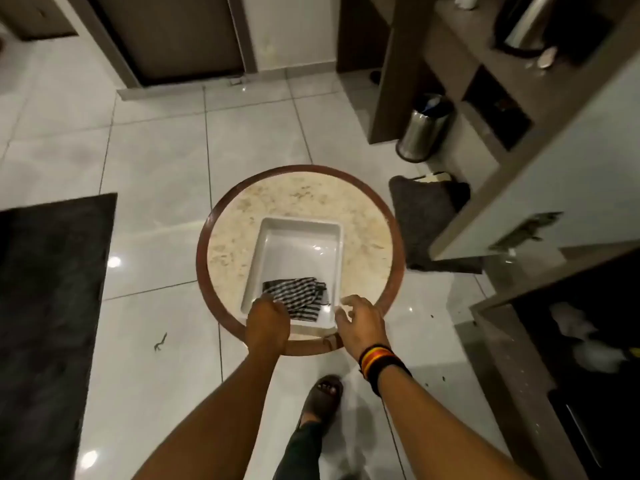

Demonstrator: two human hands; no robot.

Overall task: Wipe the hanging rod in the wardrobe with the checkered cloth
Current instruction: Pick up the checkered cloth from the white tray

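left hand (266, 318) closed on near-left edge of checkered cloth (298, 296) | cloth lies bunched in near end of white tray (273, 237), far end bare | right hand (360, 323) fingers spread loose, empty, at tray's near-right rim | tray on round surface (235, 237), rim just beneath both wrists | tiled floor (166, 161) open beyond

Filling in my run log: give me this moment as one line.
phase: pickup | left hand: on black-and-white checkered cloth | cloth: in white rectangular tray | right hand: open at tray edge | rod: unseen
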